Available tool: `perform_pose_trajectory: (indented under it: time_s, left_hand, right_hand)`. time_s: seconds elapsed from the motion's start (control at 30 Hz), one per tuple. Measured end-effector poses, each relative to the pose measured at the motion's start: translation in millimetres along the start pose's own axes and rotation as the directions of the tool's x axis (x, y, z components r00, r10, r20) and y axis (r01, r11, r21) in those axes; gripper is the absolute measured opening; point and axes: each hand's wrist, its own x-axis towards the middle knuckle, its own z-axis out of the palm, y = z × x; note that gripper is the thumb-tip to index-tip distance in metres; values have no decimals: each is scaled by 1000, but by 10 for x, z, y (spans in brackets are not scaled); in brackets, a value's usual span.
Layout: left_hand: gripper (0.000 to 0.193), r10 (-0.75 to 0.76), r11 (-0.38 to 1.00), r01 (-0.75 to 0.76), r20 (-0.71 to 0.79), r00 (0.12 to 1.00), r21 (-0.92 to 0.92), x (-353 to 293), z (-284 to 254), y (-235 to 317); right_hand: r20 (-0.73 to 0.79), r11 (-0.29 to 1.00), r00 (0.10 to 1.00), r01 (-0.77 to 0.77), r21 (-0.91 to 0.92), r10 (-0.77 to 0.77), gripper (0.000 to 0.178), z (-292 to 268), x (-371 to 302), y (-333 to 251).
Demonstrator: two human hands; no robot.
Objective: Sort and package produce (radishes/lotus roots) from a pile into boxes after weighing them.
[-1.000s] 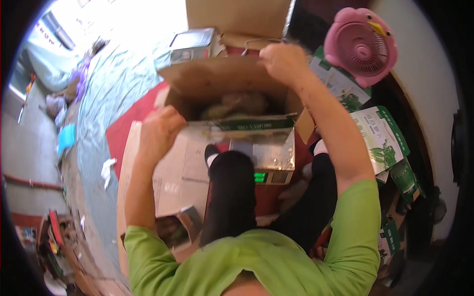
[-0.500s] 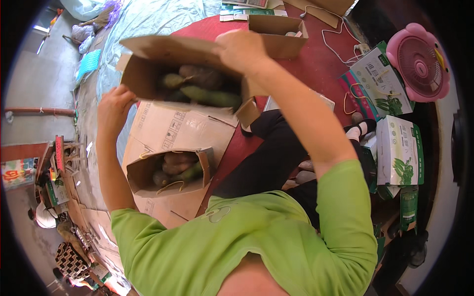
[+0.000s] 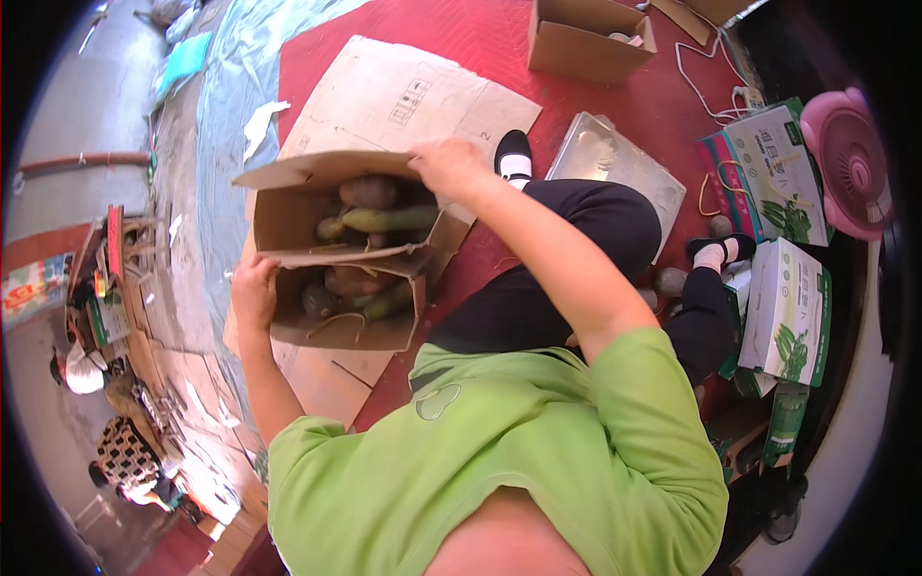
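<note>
The vegetables (image 3: 389, 302) in the near box (image 3: 386, 335) are partly hidden, and the top edge clips another cardboard box (image 3: 581, 50).

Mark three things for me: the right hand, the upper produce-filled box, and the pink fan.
Right hand (image 3: 448, 169), head view, middle of the hand.
Upper produce-filled box (image 3: 285, 219), head view, bare inner wall.
Pink fan (image 3: 854, 164), head view, front grille.

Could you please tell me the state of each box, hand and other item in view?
Farther box: open, vegetables inside
Nearer box: open, vegetables inside
Left hand: closed on the farther box's near edge
Right hand: closed on its far right corner
Brown box at the top: open
Cardboard sheet: flattened
Pink fan: running or not, cannot tell
</note>
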Motion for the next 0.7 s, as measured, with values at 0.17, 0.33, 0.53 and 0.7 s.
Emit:
perform_pose_trajectory:
  time_s: [0.17, 0.33, 0.53, 0.7]
  left_hand:
    - [38, -204, 978, 207, -229, 952, -12, -383, -17, -260]
    - [67, -523, 808, 583, -564, 639, -89, -1322, 378, -726]
    - [91, -970, 162, 789, 53, 239, -592, -1790, 869, -263]
    - [90, -876, -287, 725, 478, 65, -625, -1477, 985, 636]
  right_hand:
    - [-117, 995, 993, -10, 104, 22, 18, 110, -252, 277]
    - [24, 982, 986, 161, 97, -164, 14, 144, -452, 87]
    - [277, 971, 930, 233, 57, -240, 26, 431, -628, -105]
    - [195, 963, 946, 269, -27, -259, 25, 591, -664, -65]
